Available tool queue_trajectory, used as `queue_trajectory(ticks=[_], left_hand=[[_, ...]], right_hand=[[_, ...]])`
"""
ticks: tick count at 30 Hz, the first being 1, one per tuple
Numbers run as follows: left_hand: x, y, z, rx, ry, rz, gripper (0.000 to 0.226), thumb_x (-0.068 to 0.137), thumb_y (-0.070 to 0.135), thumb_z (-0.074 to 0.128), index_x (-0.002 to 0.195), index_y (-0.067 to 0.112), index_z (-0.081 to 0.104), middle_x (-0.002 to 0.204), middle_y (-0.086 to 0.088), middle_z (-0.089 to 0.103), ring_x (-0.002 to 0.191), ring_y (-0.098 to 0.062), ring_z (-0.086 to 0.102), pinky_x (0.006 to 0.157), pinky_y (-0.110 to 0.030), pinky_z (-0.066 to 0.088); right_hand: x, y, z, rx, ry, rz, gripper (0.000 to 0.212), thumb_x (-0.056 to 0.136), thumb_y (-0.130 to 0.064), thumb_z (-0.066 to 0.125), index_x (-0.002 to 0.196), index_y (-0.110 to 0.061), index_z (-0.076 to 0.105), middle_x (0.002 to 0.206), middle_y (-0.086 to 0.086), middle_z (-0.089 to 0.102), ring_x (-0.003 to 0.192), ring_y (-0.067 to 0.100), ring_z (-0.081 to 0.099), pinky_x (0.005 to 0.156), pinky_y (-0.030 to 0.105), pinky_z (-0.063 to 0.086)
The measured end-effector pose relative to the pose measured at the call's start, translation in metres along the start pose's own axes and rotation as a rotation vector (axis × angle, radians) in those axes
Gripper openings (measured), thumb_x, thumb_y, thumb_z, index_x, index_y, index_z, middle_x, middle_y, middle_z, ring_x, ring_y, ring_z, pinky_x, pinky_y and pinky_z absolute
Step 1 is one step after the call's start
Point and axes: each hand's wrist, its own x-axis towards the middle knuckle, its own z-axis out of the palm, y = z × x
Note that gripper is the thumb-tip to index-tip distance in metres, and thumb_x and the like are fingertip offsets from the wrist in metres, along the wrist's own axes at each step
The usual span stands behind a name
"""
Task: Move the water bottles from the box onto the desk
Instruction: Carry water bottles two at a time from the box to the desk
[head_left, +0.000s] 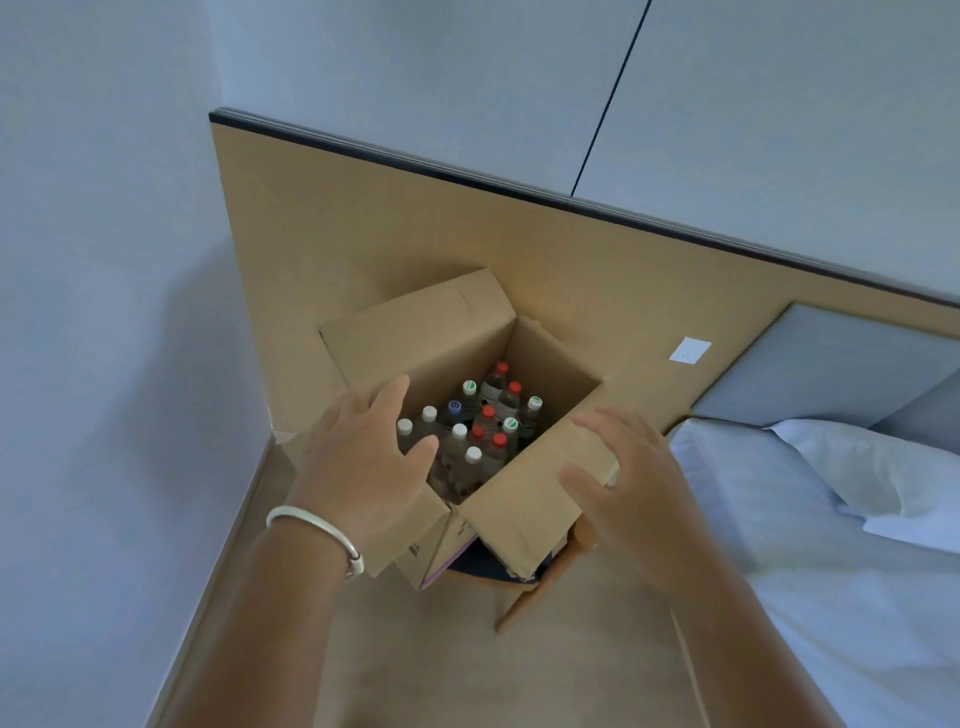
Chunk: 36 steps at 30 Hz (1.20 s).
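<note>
**Thirteen or so bottles, none out yet**

Roughly thirteen water bottles (470, 421) stand upright and close-packed in the cardboard box (530, 499), just ahead of both hands. Caps are white, red, green-striped and one purple; bodies are clear plastic. No bottle is out of the box, and no surface to receive them shows in view, so the whole job looks undone.

Left hand (358, 457): fingers straight and spread, palm resting on the near-left flap, fingertips over the opening, holding nothing. A pale smooth bangle (317, 538) circles its wrist.

Right hand (623, 478): loosely spread at the near-right flap, gripping nothing; contact with the flap unclear.

Box is matte brown corrugated board, flaps folded outward, resting on a wooden stool (535, 587). Right of the right hand, a bed (831, 597) with smooth white sheets.
</note>
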Motion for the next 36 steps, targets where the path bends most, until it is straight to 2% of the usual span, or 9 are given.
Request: queue_trajectory(ticks=[7, 10, 13, 16, 18, 22, 24, 30, 36], left_hand=[[0.065, -0.022, 0.017, -0.038, -0.038, -0.048, 0.064, 0.096, 0.039, 0.055, 0.152, 0.025, 0.027, 0.153, -0.002, 0.036, 0.138, -0.026, 0.036, 0.111, -0.045, 0.038], [0.094, -0.023, 0.031, -0.025, -0.066, -0.059, 0.063, 0.097, 0.038, 0.055, 0.152, 0.025, 0.027, 0.154, 0.0, 0.035, 0.139, -0.025, 0.037, 0.111, -0.044, 0.039], [0.128, -0.021, 0.046, -0.008, -0.099, -0.048, 0.063, 0.098, 0.034, 0.055, 0.153, 0.026, 0.026, 0.154, 0.001, 0.035, 0.137, -0.023, 0.04, 0.11, -0.043, 0.041], [0.167, -0.018, 0.064, 0.043, -0.14, -0.043, 0.062, 0.099, 0.03, 0.054, 0.154, 0.025, 0.024, 0.155, 0.0, 0.035, 0.138, -0.025, 0.04, 0.11, -0.044, 0.041], [0.196, -0.013, 0.08, 0.089, -0.177, -0.049, 0.064, 0.099, 0.028, 0.053, 0.155, 0.025, 0.022, 0.157, 0.0, 0.031, 0.142, -0.025, 0.035, 0.113, -0.044, 0.036], [0.243, -0.009, 0.112, 0.177, -0.284, -0.044, 0.065, 0.099, 0.027, 0.052, 0.156, 0.022, 0.02, 0.16, 0.0, 0.026, 0.145, -0.023, 0.029, 0.117, -0.04, 0.029], [0.263, -0.009, 0.132, 0.207, -0.325, -0.055, 0.065, 0.099, 0.025, 0.052, 0.156, 0.021, 0.02, 0.159, -0.001, 0.027, 0.144, -0.023, 0.03, 0.117, -0.039, 0.029], [0.308, -0.022, 0.184, 0.252, -0.435, -0.09, 0.063, 0.099, 0.02, 0.053, 0.155, 0.02, 0.023, 0.157, -0.005, 0.031, 0.141, -0.026, 0.035, 0.114, -0.042, 0.034], [0.349, -0.055, 0.231, 0.296, -0.581, -0.091, 0.061, 0.098, 0.022, 0.051, 0.154, 0.021, 0.027, 0.154, -0.006, 0.035, 0.137, -0.029, 0.041, 0.11, -0.045, 0.038]], right_hand=[[0.062, 0.007, 0.038, -0.02, -0.104, 0.02, 0.046, 0.087, -0.031, 0.065, 0.132, -0.03, 0.055, 0.141, -0.01, 0.047, 0.136, 0.01, 0.037, 0.115, 0.04, 0.031], [0.091, 0.023, 0.057, -0.024, -0.183, 0.046, 0.048, 0.09, -0.036, 0.062, 0.136, -0.031, 0.051, 0.144, -0.012, 0.043, 0.137, 0.008, 0.034, 0.113, 0.032, 0.028], [0.124, 0.042, 0.078, -0.03, -0.234, 0.064, 0.048, 0.091, -0.037, 0.062, 0.137, -0.03, 0.05, 0.142, -0.012, 0.046, 0.134, 0.007, 0.036, 0.103, 0.02, 0.022], [0.157, 0.061, 0.102, 0.01, -0.299, 0.065, 0.047, 0.091, -0.036, 0.063, 0.136, -0.029, 0.052, 0.143, -0.009, 0.046, 0.136, 0.01, 0.036, 0.114, 0.031, 0.029], [0.179, 0.076, 0.118, 0.019, -0.351, 0.076, 0.047, 0.09, -0.035, 0.064, 0.135, -0.027, 0.053, 0.142, -0.007, 0.047, 0.135, 0.013, 0.037, 0.115, 0.035, 0.03], [0.215, 0.103, 0.147, 0.012, -0.428, 0.038, 0.048, 0.089, -0.037, 0.065, 0.135, -0.026, 0.053, 0.139, -0.007, 0.049, 0.133, 0.013, 0.037, 0.106, 0.023, 0.024], [0.233, 0.116, 0.16, 0.012, -0.462, 0.026, 0.048, 0.089, -0.04, 0.064, 0.134, -0.027, 0.053, 0.136, -0.009, 0.05, 0.132, 0.012, 0.038, 0.104, 0.023, 0.025], [0.269, 0.139, 0.202, -0.042, -0.59, -0.001, 0.054, 0.089, -0.043, 0.062, 0.138, -0.024, 0.051, 0.139, -0.003, 0.048, 0.132, 0.016, 0.039, 0.113, 0.032, 0.031], [0.294, 0.158, 0.244, -0.132, -0.844, 0.069, 0.054, 0.087, -0.04, 0.063, 0.136, -0.023, 0.051, 0.133, 0.005, 0.049, 0.125, 0.027, 0.044, 0.103, 0.044, 0.044]])
